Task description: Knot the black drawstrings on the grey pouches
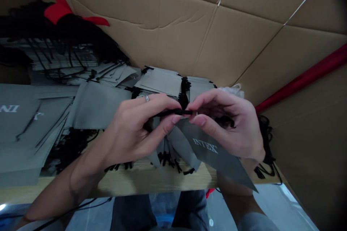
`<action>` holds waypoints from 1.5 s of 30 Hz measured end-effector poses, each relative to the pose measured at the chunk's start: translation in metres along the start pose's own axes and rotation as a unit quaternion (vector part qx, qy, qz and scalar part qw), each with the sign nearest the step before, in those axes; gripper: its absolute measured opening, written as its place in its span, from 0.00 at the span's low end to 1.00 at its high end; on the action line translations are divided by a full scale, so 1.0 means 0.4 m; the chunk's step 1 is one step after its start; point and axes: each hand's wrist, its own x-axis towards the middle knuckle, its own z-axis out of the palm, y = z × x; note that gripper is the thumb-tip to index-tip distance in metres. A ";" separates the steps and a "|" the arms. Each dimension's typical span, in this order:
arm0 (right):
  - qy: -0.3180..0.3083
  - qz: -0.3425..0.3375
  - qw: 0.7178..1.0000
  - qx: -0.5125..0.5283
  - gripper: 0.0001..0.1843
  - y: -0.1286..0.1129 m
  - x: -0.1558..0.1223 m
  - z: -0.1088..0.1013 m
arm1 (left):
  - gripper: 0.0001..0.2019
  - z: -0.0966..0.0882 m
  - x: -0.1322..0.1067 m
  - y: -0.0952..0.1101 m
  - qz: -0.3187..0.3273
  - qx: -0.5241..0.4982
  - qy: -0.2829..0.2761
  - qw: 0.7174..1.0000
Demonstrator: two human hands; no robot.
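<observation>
Grey INTEX drawstring bag (210,151) is dangling past the near counter (151,184) edge while the left hand (130,130) and right hand (222,122) are pinching its black cord (173,113) between fingertips; a slipping pinch could let the bag slide off.

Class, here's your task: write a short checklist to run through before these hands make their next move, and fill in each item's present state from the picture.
1. The left hand pinches the black drawstring cord: ok.
2. The right hand pinches the same cord: ok.
3. The INTEX print on the grey bag faces up: ok.
4. The ring on the left hand sits clear of the cord: ok.
5. The bag lies fully on the wooden tabletop: not ok, its corner overhangs the edge.
6. The pinched length of cord is free of knots: cannot tell, fingers hide it.
</observation>
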 end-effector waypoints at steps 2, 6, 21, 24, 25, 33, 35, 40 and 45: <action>0.006 -0.017 1.000 -0.007 0.12 0.001 -0.002 0.002 | 0.06 0.003 0.002 -0.001 0.007 -0.002 0.007 1.000; -0.022 -0.098 0.994 -0.041 0.19 0.016 0.005 0.017 | 0.03 0.006 0.006 0.001 0.002 -0.026 -0.012 1.000; 0.008 -0.198 0.970 -0.139 0.06 0.031 0.015 0.035 | 0.06 -0.009 0.004 0.007 -0.037 -0.037 -0.067 0.996; 0.004 -0.192 0.970 -0.147 0.06 0.030 0.013 0.039 | 0.06 -0.008 0.002 0.004 -0.035 -0.033 -0.091 0.995; -0.001 -0.184 0.972 -0.146 0.07 0.030 0.012 0.040 | 0.07 -0.008 0.002 0.005 -0.034 -0.036 -0.096 0.994; 0.027 -0.135 0.990 -0.019 0.07 0.056 0.010 0.058 | 0.12 -0.010 0.014 0.018 -0.035 -0.170 -0.077 0.982; 0.025 -0.138 0.990 0.017 0.06 0.067 0.011 0.065 | 0.12 -0.008 0.013 0.018 -0.044 -0.215 -0.071 0.973; 0.030 -0.135 0.989 0.043 0.05 0.072 0.011 0.070 | 0.12 -0.008 0.008 0.018 -0.061 -0.222 -0.056 0.972; 0.017 -0.079 0.997 -0.015 0.07 0.034 0.008 0.051 | 0.11 -0.023 0.014 0.012 -0.064 -0.114 -0.042 0.991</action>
